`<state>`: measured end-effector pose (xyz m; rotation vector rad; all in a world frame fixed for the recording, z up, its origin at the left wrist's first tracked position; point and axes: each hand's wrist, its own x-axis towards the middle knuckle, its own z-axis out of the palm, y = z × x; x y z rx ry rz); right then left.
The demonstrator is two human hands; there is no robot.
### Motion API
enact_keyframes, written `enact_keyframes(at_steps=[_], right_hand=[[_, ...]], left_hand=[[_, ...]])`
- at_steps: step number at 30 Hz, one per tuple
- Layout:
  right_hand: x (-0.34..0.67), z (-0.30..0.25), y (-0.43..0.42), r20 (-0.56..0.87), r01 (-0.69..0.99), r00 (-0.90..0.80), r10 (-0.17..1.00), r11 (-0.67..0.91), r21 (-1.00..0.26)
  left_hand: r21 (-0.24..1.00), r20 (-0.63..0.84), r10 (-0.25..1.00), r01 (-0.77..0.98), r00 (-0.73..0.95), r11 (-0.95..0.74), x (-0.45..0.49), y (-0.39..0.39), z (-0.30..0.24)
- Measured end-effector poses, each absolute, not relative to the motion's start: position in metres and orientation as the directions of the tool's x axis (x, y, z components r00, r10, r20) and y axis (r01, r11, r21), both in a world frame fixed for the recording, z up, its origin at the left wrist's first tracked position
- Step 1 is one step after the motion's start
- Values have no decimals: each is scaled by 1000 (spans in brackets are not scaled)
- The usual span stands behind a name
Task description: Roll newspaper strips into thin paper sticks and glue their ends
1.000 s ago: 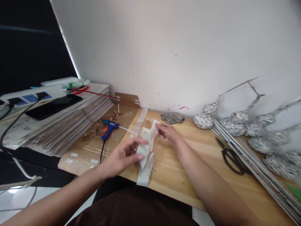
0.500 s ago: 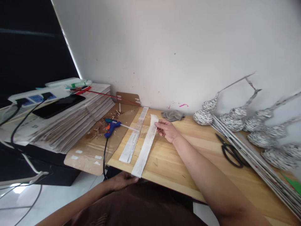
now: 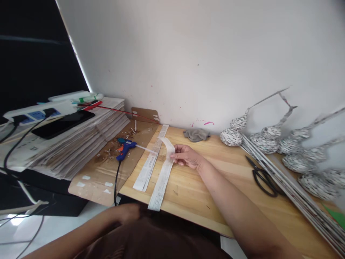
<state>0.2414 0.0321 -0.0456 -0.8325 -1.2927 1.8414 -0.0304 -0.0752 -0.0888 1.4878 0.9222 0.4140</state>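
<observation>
My right hand [image 3: 185, 157] pinches the far end of a long printed paper strip [image 3: 161, 180] and curls that end up off the wooden table [image 3: 215, 187]. The strip runs toward me to the table's front edge. A second paper strip [image 3: 149, 163] lies flat just to its left. My left hand [image 3: 128, 213] is low at the table's front edge near the strip's near end; its fingers are hidden.
A blue glue gun [image 3: 124, 148] with its black cord rests on a cardboard sheet [image 3: 102, 169] to the left. Stacked paper [image 3: 81, 136] holds a phone [image 3: 60, 123] and power strip [image 3: 37, 109]. Black scissors [image 3: 262, 177], a grey cloth [image 3: 196, 134] and woven paper figures [image 3: 269, 138] lie right.
My left hand let go of the folded strip and dropped to the table's front edge. The strip got laid out flat; now my right hand curls its far end back toward me.
</observation>
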Motion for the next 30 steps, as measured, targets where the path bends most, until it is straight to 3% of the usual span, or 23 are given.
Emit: enact_keyframes(at_steps=[2, 3, 5, 10, 14, 17, 20, 23, 25, 27, 29, 30], right_hand=[[241, -45, 32, -89, -183, -540, 837, -220, -958], [240, -45, 32, -86, -176, -547, 833, -215, -960], [239, -45, 31, -92, -158, -560, 823, -215, -964], [233, -44, 25, -103, -89, -563, 820, -184, -979], [230, -41, 21, -117, -2, -597, 794, -148, -989], [230, -35, 17, -160, 55, -660, 734, -165, -985], [236, -24, 13, -197, 98, -760, 619, -190, -977], [248, -14, 15, -239, 208, -829, 506, -118, -971], [260, -12, 23, -201, 280, -715, 670, 12, -960], [274, -18, 34, 11, 419, -361, 933, 173, -891], [290, -29, 47, 303, 669, 27, 952, 208, -713], [297, -35, 53, 399, 782, 107, 911, 171, -600]], left_hand=[[922, -354, 663, 365, 660, 129, -47, -79, -57], [867, -478, 546, 469, 688, 168, -54, -79, -41], [807, -581, 509, 532, 635, 259, -61, -72, -12], [936, -340, 853, 233, 397, 264, -37, -23, 3], [939, -317, 828, 30, 463, 343, 6, 20, -7], [935, -263, 884, -125, 387, 333, 32, 39, -1], [911, -269, 872, -187, 409, 369, 45, 43, 14], [892, -248, 840, -225, 483, 393, 52, 38, 28], [889, -231, 841, -245, 489, 387, 57, 34, 31], [881, -249, 825, -236, 508, 411, 63, 34, 27], [867, -287, 794, -207, 537, 453, 72, 37, 19], [861, -303, 781, -195, 546, 470, 77, 39, 14]])
